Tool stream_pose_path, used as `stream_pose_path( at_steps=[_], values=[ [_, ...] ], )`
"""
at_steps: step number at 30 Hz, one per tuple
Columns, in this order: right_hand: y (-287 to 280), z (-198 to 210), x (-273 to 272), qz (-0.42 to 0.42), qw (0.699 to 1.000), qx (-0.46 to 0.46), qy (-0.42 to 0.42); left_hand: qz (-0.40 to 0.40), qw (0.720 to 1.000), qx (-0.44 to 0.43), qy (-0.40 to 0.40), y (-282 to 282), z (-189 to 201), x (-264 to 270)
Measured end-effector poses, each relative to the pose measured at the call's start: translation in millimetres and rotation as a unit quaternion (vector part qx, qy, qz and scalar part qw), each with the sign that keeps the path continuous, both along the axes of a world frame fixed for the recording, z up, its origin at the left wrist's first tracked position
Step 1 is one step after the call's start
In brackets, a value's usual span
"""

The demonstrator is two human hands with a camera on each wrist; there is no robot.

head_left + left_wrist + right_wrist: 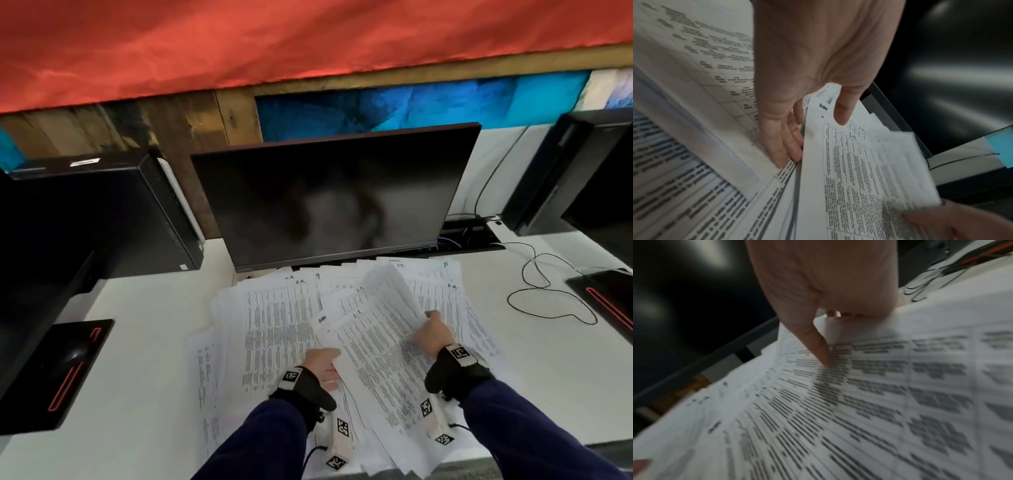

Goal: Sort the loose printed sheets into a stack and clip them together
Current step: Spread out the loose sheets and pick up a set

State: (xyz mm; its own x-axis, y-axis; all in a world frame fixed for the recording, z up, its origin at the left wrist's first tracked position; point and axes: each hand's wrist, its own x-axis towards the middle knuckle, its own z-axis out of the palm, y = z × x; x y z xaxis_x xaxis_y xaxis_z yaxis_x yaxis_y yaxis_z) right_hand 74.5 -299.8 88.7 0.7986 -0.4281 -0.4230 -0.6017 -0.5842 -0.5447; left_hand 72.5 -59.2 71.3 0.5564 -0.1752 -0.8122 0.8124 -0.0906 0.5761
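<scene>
Several loose printed sheets (274, 325) lie fanned over the white desk in front of the monitor. Both hands hold a lifted bundle of sheets (373, 335) above that spread. My left hand (323, 365) grips the bundle's near left edge; in the left wrist view the thumb lies on top of the sheets (859, 170) and the fingers (785, 146) go underneath. My right hand (433, 330) pinches the bundle's right edge; in the right wrist view its thumb (822, 352) presses on the printed sheets (879, 402). No clip shows in any view.
A dark monitor (335, 195) stands right behind the papers. Black computer towers stand at the left (102, 212) and the far right (548, 178). A thin black cable (534, 294) loops on the desk (147, 308) at the right. A black device with red trim (68, 370) lies at the left.
</scene>
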Motion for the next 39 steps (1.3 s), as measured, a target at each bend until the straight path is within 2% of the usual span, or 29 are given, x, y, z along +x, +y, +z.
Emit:
stream_pose_path(
  at_steps=[3,6,8,12,15,17,20,22,27,30,33,36,39],
  values=[
    [-7,23,-8,0.056,0.997,0.038,-0.021,0.018,1.000,0.001,-0.003,-3,-2,1],
    [-24,54,-18,0.096,0.975,0.185,-0.070,0.023,0.999,0.007,-0.032,-4,6,2],
    [-34,73,-22,0.104,0.951,0.278,-0.088,0.010,0.996,-0.004,-0.083,-4,15,4],
    [-39,101,-11,0.035,0.885,0.436,-0.159,0.014,0.973,-0.073,-0.217,-8,54,15],
    [-23,114,3,-0.025,0.836,0.497,-0.231,0.077,0.948,-0.042,-0.305,-13,92,30],
    [-6,123,8,-0.034,0.817,0.509,-0.269,0.120,0.916,-0.021,-0.382,-17,113,35],
    [26,126,9,-0.026,0.828,0.473,-0.299,0.144,0.874,0.037,-0.463,-19,121,36],
    [41,121,10,-0.036,0.840,0.445,-0.307,0.154,0.864,0.075,-0.473,-15,114,36],
    [59,108,22,-0.126,0.837,0.436,-0.307,0.149,0.860,0.093,-0.479,-1,103,41],
    [66,113,33,-0.124,0.847,0.414,-0.309,0.151,0.864,0.101,-0.469,4,103,50],
    [66,118,42,-0.140,0.846,0.406,-0.316,0.151,0.869,0.105,-0.459,7,109,53],
    [73,118,44,-0.090,0.865,0.389,-0.302,0.096,0.884,0.136,-0.437,3,107,52],
    [76,117,41,-0.064,0.867,0.389,-0.306,0.108,0.874,0.155,-0.448,2,109,55]
  ],
)
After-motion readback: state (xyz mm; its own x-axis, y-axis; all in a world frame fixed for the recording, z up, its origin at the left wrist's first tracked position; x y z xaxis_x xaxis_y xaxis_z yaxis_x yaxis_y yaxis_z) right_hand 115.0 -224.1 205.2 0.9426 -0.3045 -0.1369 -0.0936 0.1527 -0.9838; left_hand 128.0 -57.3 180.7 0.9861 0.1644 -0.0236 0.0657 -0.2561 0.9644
